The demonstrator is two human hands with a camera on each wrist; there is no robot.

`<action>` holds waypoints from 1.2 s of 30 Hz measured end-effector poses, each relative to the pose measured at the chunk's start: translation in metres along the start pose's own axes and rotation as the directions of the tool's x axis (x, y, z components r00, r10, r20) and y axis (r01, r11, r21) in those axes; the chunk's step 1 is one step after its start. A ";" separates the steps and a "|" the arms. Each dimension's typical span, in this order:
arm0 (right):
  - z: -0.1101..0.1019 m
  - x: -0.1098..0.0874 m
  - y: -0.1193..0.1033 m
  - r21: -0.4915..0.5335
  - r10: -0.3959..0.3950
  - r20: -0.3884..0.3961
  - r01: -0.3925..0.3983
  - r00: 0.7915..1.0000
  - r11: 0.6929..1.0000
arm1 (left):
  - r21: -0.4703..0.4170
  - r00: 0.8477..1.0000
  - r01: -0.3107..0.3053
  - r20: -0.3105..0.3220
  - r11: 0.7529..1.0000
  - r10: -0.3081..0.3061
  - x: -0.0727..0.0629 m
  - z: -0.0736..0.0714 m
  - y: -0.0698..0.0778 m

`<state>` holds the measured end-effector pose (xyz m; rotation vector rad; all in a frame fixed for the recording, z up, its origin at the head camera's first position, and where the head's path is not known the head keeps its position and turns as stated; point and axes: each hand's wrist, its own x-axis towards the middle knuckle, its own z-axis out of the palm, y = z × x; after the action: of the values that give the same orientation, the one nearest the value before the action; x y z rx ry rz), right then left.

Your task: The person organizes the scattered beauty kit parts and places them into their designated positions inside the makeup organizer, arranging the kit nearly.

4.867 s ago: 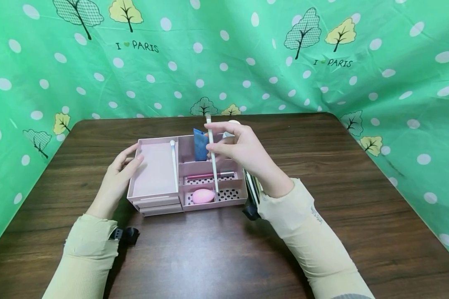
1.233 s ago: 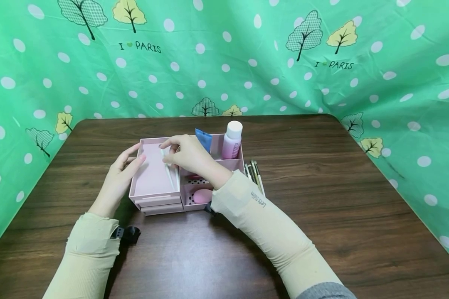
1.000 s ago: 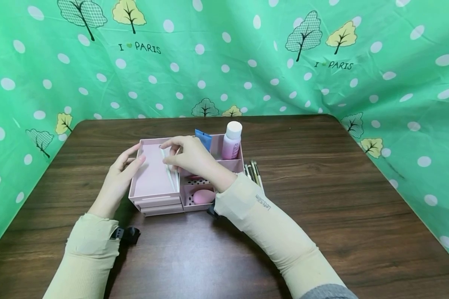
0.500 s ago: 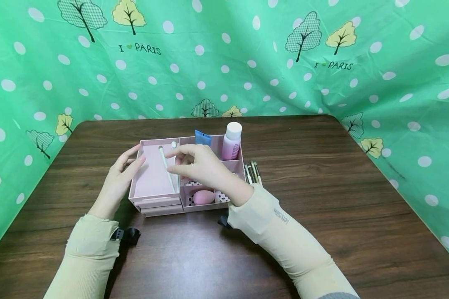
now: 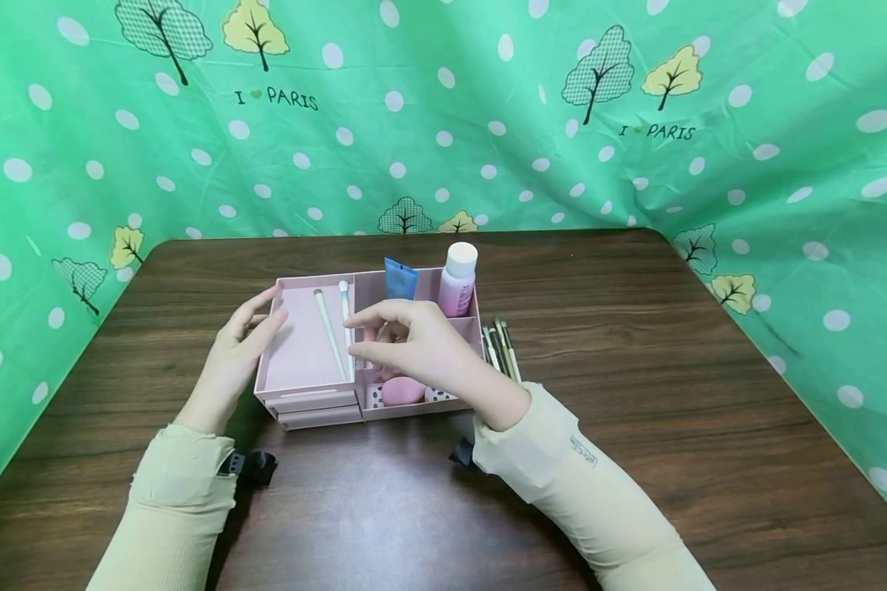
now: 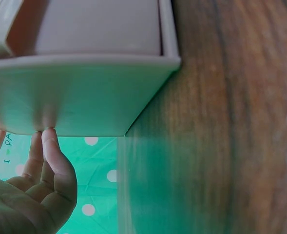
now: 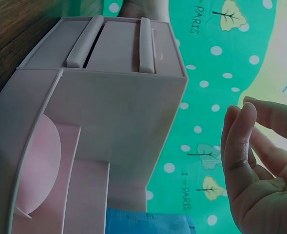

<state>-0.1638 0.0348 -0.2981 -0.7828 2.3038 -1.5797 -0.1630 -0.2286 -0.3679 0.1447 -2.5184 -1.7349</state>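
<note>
In the head view, my left hand point(image 5: 240, 336) rests on the left rim of a pink cosmetics organizer point(image 5: 296, 345); its fingertips touch the wall's edge in the left wrist view. Two pale makeup brushes lie in the shallow top tray: one brush point(image 5: 329, 332) slants, the other brush point(image 5: 346, 316) lies by the divider. Over the compartments to their right hovers my right hand point(image 5: 429, 345), thumb and index finger apart, holding nothing. Beneath it sits a pink makeup sponge point(image 5: 402, 391). The pink pencil-like item seen earlier is hidden by the hand.
A blue tube point(image 5: 401, 279) and a white-capped pink bottle point(image 5: 457, 283) stand in the back compartments. Several more brushes point(image 5: 501, 345) stand at the organizer's right side. The brown table point(image 5: 673, 369) ends at a green dotted curtain point(image 5: 488, 123).
My right hand carried a brush from the right side into the top tray and let go of it. Since then the hand has drawn back rightward and nearer. My left hand has stayed in place.
</note>
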 end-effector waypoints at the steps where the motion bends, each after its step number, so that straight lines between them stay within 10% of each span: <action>1: -0.001 -0.002 0.000 -0.012 -0.007 -0.005 0.007 1.000 1.000 | 0.001 1.000 0.002 0.000 1.000 -0.002 0.000 0.000 0.000; 36: -0.060 -0.045 -0.001 0.070 -0.005 -0.071 0.010 0.997 0.997 | 0.008 1.000 0.010 0.005 1.000 -0.010 -0.002 -0.001 0.002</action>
<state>-0.1549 0.1065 -0.2785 -0.7312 2.2818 -1.7084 -0.1609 -0.2280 -0.3656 0.1547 -2.5328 -1.7310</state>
